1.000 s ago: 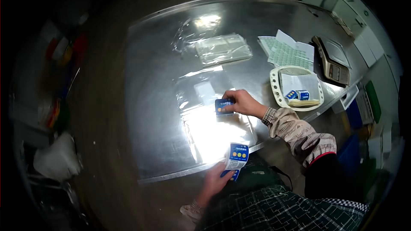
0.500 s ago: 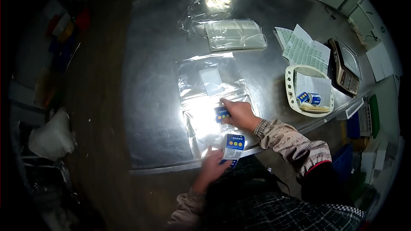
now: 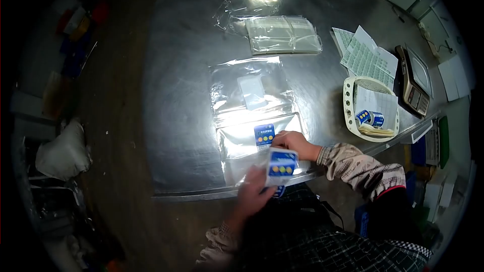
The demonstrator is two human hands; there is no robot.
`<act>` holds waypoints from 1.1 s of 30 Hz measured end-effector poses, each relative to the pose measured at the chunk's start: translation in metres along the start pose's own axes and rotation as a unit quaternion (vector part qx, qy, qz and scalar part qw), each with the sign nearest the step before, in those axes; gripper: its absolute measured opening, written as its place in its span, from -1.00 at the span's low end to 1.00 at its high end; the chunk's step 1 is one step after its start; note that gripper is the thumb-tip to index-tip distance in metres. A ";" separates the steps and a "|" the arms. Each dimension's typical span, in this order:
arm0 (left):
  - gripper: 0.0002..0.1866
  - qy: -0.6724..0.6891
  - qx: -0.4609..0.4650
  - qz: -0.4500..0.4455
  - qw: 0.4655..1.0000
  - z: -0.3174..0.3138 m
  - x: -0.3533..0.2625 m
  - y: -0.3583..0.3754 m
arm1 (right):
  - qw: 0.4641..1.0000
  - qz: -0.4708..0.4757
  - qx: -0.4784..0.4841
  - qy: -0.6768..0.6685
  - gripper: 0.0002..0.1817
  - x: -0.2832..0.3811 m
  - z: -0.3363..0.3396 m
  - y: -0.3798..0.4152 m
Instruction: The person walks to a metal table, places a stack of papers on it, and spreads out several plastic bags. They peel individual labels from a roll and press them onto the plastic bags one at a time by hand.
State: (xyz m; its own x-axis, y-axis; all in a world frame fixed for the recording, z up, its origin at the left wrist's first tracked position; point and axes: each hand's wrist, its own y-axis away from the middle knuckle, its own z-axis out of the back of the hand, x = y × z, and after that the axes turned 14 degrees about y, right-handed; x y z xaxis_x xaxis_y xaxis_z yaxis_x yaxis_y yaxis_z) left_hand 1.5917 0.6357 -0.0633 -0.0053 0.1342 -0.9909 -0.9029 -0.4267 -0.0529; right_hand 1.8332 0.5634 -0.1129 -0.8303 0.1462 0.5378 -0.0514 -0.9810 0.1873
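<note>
A strip of blue-and-white stickers [image 3: 281,167] with coloured dots is in my left hand [image 3: 253,194], blurred by motion, its fingers closed on the strip's lower part. At the strip's upper edge are the bent fingers of my right hand [image 3: 296,145], pinched against it. Beneath both hands lies a clear plastic bag [image 3: 234,143], flat on the metal table [image 3: 181,121]. One blue sticker [image 3: 263,136] lies flat on the bag, just left of my right fingertips. Farther up, a pale rectangular patch [image 3: 252,93] shows on another section of shiny plastic.
A tied stack of clear bags [image 3: 285,35] lies at the back, beside crumpled plastic film [image 3: 237,12]. On the right are a white basket [image 3: 349,113] holding sticker rolls and papers, green-printed sheets [image 3: 370,60], and a scale [image 3: 416,90].
My right hand has lifted off the sticker on the bag and moved right and down to the strip. The strip in my left hand has tilted and risen slightly.
</note>
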 end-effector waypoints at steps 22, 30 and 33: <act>-0.84 0.308 -0.171 0.196 0.915 -0.013 0.013 -0.013 | 0.992 0.062 -0.114 0.001 -0.79 0.080 0.047 0.017; -0.73 0.258 -0.117 0.345 0.895 -0.034 0.006 0.058 | 0.979 -0.018 -0.126 -0.162 -0.78 0.060 0.111 -0.033; -0.71 0.239 -0.075 0.300 0.921 -0.035 -0.008 0.059 | 0.999 -0.032 -0.037 0.001 -0.67 0.032 0.057 -0.042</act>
State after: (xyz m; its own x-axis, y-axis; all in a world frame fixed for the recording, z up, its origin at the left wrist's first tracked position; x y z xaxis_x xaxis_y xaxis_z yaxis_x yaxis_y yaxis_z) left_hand 1.5532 0.5785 -0.0632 -0.2622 -0.5587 -0.7868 -0.7294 -0.4191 0.5407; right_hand 1.8406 0.6166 -0.0569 -0.8246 0.2093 0.5256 -0.1458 -0.9763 0.1600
